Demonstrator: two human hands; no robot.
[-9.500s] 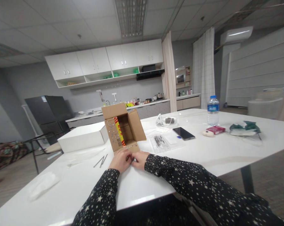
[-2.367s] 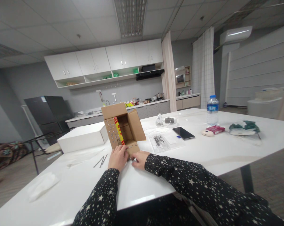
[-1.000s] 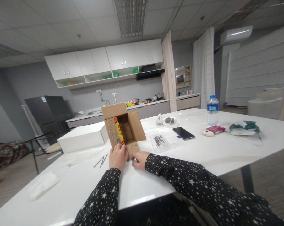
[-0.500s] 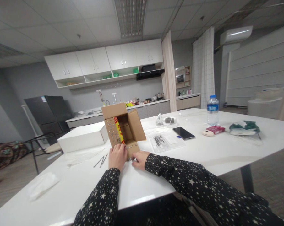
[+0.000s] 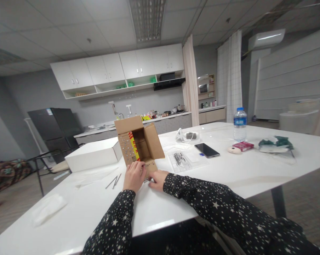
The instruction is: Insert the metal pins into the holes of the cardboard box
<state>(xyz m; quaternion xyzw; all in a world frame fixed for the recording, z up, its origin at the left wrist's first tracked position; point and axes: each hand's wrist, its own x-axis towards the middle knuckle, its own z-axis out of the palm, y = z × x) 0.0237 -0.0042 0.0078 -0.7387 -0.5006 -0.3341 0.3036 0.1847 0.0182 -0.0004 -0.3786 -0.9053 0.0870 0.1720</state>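
brown cardboard box with red-yellow insert, black star-patterned sleeves, white table, white box

Both hands, the left hand and the right hand, rested at the near flap of the open cardboard box, beside the white box.

The left hand covers the near left corner of the cardboard box, and its fingertips are hidden. What lies under the right hand cannot be made out. The bottom edge cuts off both sleeves.
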